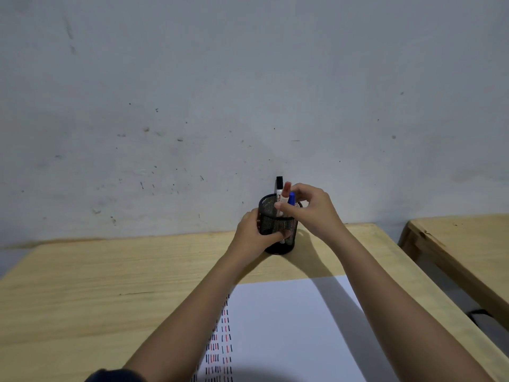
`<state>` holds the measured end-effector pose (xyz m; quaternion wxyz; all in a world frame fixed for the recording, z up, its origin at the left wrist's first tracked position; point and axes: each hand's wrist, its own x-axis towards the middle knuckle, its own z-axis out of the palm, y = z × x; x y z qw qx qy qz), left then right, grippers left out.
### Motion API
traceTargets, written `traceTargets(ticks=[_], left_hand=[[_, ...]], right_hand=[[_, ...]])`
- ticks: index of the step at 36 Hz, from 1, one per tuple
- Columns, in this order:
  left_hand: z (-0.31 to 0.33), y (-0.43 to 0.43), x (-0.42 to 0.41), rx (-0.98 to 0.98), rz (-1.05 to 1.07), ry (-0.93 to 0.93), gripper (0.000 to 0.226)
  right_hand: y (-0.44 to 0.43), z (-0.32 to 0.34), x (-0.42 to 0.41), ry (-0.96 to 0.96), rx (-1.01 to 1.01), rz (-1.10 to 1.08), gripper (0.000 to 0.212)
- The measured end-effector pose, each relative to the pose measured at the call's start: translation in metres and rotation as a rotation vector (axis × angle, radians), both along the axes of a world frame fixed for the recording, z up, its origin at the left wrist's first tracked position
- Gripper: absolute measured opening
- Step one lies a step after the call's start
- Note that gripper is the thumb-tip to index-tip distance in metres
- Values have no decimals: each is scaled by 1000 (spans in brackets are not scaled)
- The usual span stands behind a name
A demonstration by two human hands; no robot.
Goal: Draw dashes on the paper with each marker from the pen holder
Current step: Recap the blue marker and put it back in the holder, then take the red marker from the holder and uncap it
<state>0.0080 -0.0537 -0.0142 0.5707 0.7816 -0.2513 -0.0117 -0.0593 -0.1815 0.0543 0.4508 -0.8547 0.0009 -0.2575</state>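
Observation:
A black mesh pen holder (278, 226) stands at the far edge of the wooden table (110, 285), against the wall. My left hand (253, 235) wraps around its left side. Three markers stick up from it: a black-capped marker (279, 186), a red-capped marker (286, 192) and a blue-capped marker (291, 199). My right hand (311, 208) hovers over the rim, its thumb and fingers pinched on the blue-capped marker. A white sheet of paper (289, 326) lies near me, with columns of black, red and blue dashes (223, 343) along its left edge.
A grey, scuffed wall (248, 92) rises right behind the holder. A second wooden table (468, 244) stands to the right across a narrow gap, with a dark strap (479, 315) on the floor between them.

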Motion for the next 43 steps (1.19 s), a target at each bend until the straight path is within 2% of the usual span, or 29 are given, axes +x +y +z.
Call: traceTargets(ticks=[5,10,12,14,16,21,23,28,33,37,43], left_hand=[[17,20,-33,59,59,-21,52],[7,22,-31,139,92,0,24],[9,25,-29,155,111,-24,26],[14,29,-30,169,147,-111,37],[27,32,-36,93,136,-154,38],[78,41,-65,-242,72,-227,14],[94,56,-88,-307,50,-235,14],[114,77,-130,-257,-21,-314,16],[112,92,-141,-182,44,-386,9],[113,103,-147,-180,62,-393,9],[108,119,-144,-330,127,-258,13]], right_hand=[[20,36,-40,-169,37,10,10],[23,39,-40,-273,39,-26,11],[23,41,-40,-318,28,-28,10],[24,42,-43,-344,11,-41,9],[25,41,-46,-366,-26,-49,9],[30,40,-53,-351,-167,-36,12],[38,40,-69,-316,-227,-22,15],[55,40,-99,-257,-335,0,14],[64,40,-113,-235,-431,9,14],[67,40,-120,-165,-323,44,14],[64,38,-130,-76,-3,161,13]])
